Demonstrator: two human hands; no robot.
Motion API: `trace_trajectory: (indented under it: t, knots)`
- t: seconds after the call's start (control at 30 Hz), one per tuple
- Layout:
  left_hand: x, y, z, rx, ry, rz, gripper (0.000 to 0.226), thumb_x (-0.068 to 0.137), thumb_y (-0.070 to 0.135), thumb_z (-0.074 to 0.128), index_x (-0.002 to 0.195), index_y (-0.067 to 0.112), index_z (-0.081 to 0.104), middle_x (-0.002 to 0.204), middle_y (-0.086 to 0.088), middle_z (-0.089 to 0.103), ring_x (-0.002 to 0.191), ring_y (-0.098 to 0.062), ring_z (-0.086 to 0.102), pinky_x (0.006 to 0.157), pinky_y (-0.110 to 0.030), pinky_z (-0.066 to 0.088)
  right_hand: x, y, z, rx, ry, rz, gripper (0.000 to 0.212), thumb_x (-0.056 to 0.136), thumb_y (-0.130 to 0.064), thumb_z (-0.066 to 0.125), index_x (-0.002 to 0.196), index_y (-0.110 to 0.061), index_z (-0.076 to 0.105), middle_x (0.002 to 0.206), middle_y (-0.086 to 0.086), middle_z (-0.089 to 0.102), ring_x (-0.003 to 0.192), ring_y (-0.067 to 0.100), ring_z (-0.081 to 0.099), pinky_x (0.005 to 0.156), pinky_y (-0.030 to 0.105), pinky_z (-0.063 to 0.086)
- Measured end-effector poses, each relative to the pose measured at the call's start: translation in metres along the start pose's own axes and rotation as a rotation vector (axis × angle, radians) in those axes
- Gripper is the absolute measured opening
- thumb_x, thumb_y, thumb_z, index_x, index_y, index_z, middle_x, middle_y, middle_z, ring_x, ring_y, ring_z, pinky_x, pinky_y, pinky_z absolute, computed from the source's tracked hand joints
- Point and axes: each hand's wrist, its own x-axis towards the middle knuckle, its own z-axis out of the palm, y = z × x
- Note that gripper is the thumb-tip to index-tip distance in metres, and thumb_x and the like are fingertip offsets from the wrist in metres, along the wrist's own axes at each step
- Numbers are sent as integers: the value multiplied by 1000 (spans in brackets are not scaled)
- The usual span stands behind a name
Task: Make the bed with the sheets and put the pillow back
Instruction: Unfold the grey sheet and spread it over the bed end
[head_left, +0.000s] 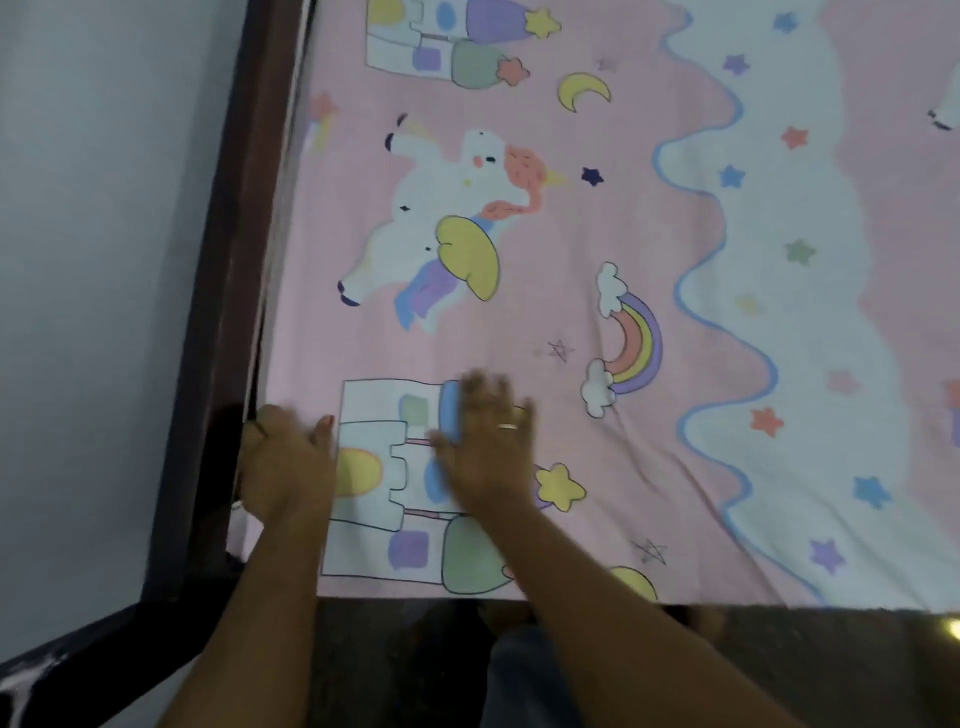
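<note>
A pink sheet (571, 234) printed with unicorns, castles, rainbows and stars lies spread flat over the bed. My left hand (285, 462) sits at the sheet's left edge beside the bed frame, its fingers curled down into the gap there; what they hold is hidden. My right hand (488, 447) lies flat on the sheet with fingers spread, blurred by motion, over a printed castle. No pillow is in view.
A dark brown bed frame (234, 260) runs along the left side and turns at the near corner. A pale wall (93, 260) stands left of it. The sheet's near edge (727, 603) hangs over the dark front of the bed.
</note>
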Motion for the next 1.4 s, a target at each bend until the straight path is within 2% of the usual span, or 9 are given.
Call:
trace_trajectory:
  t: [0.23, 0.4, 0.53, 0.67, 0.87, 1.0, 1.13, 1.27, 1.4]
  knots:
    - [8, -12, 6, 231, -49, 183, 25, 92, 22, 41, 105, 8, 56, 107, -31, 49, 98, -44, 49, 73, -51, 50, 9, -19, -22, 85, -170, -567, 59, 98, -43, 43, 150, -23, 24, 156, -1, 25, 145, 19, 16, 114, 39, 5]
    - [10, 2, -6, 565, -71, 533, 7, 73, 0, 62, 78, -4, 65, 100, -20, 48, 95, -36, 41, 60, -38, 39, 32, 67, -51, 77, -43, -98, 58, 100, -41, 33, 152, -23, 15, 159, -1, 14, 147, 20, 8, 118, 44, 7]
    - [5, 21, -18, 928, -16, 608, 29, 92, 21, 42, 116, 18, 58, 121, -1, 36, 113, -16, 40, 72, -24, 45, 19, 112, -57, -5, 5, 107, 68, 91, -52, 4, 153, -23, 9, 160, -1, 9, 148, 20, 5, 117, 42, 3]
    - [9, 19, -24, 1162, 52, 731, 34, 94, 18, 39, 125, 20, 54, 124, 0, 37, 115, -16, 44, 76, -18, 45, -6, 100, -36, -7, -12, 32, 64, 94, -51, 15, 151, -24, 20, 158, 3, 20, 145, 25, 20, 115, 46, 13]
    - [15, 26, -26, 1135, -112, 555, 34, 96, 16, 39, 128, 14, 48, 124, -3, 37, 115, -16, 46, 76, -21, 48, -30, 63, -15, -18, -60, -237, 59, 93, -50, 27, 144, -24, 41, 150, 2, 39, 137, 25, 38, 108, 50, 30]
    - [14, 21, -34, 890, -233, 376, 33, 95, 12, 41, 127, 6, 49, 133, -11, 32, 112, -25, 52, 75, -31, 51, -28, 66, -12, -23, -148, -489, 60, 93, -51, 25, 147, -25, 32, 154, 0, 30, 142, 22, 28, 114, 47, 19]
    - [-8, 7, -29, 841, -287, 250, 42, 95, 12, 42, 134, 0, 31, 136, -20, 36, 109, -28, 59, 73, -33, 54, -22, 81, -13, -86, -66, -420, 59, 94, -52, 28, 145, -24, 38, 152, -2, 36, 140, 19, 33, 114, 46, 23]
    - [-28, -2, -25, 1005, -428, 301, 35, 95, 10, 41, 130, 7, 46, 128, -9, 55, 116, -23, 56, 83, -29, 49, -57, 32, 3, -25, -56, -294, 63, 93, -53, 29, 146, -19, 37, 152, 2, 36, 141, 22, 30, 111, 49, 17]
    - [-53, 26, -40, 1054, -518, 393, 35, 95, 15, 39, 126, 14, 53, 128, -3, 55, 118, -20, 53, 86, -28, 45, -91, -25, 10, -4, -166, -622, 60, 95, -53, 23, 144, -20, 36, 149, 3, 40, 140, 26, 31, 113, 55, 21]
